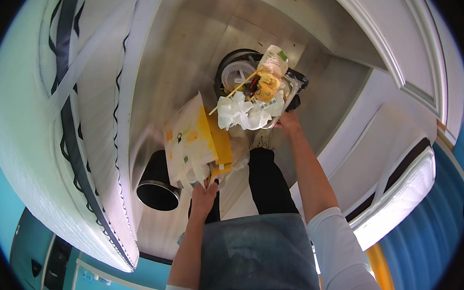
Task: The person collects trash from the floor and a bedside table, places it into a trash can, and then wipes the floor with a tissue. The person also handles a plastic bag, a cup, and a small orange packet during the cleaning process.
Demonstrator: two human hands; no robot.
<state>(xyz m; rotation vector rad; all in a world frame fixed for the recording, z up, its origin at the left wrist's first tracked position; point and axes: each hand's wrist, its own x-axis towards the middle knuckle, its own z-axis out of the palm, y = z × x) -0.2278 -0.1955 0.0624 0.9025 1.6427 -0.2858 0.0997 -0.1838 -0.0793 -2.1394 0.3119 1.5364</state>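
Note:
My left hand (204, 196) grips the handles of a white and yellow carrier bag (191, 135) with orange stains, tilted in front of my legs. A whitish plastic bag (238, 150) hangs beside it, partly hidden. My right hand (288, 122) holds the near edge of a clear plastic food tray (291, 95). In and around this tray are crumpled white tissue (246, 110), a half-eaten bun (268, 86), a wooden chopstick (233, 96) and a printed paper wrapper (274, 60). Just left of them is a round lidded plastic tub (236, 73). A round black bin (218, 68) shows under this pile.
Another black bin (157, 183) with a metallic rim stands left of the bag on the wood-look floor (178, 56). A mattress (92, 133) rises along the left. Cushioned white bedding (394, 191) and a white panelled door or cabinet (412, 34) are at right.

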